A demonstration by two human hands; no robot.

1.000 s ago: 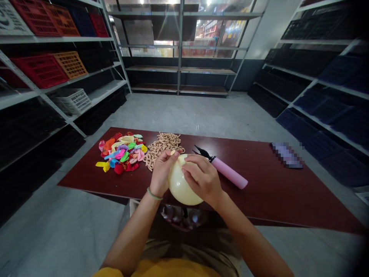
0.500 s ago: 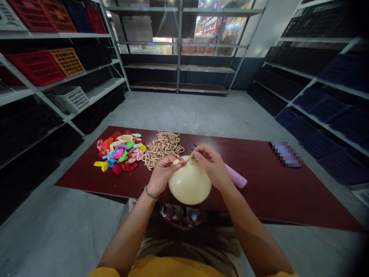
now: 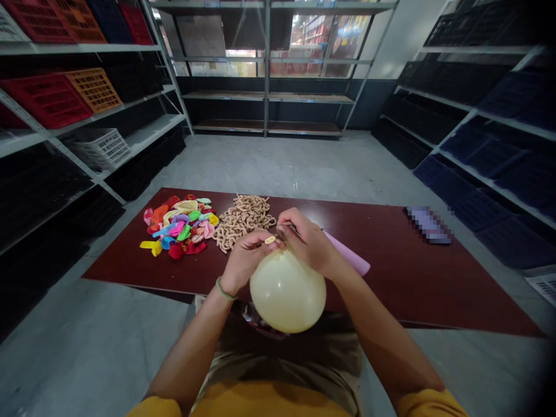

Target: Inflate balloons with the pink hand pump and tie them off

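A pale yellow inflated balloon hangs below my two hands at the table's near edge, its round body downward. My left hand is closed in a pinch on the balloon's neck, and the yellow rolled mouth sticks up between thumb and finger. Close against it, my right hand pinches at the same neck from the right. What lies between its fingertips is dark and too small to name. Behind the left hand is a heap of tan cord-like loops. Farther left lies a pile of colourful uninflated balloons.
The dark red table carries a pink cylinder right of my hands and a blurred-out flat object at the far right. Shelves with red and orange crates stand left; dark bins fill the right-hand shelves.
My right hand has come closer to the left and curled in at the neck; a tan strand between them no longer shows. The balloon's body hangs slightly lower and more in view.
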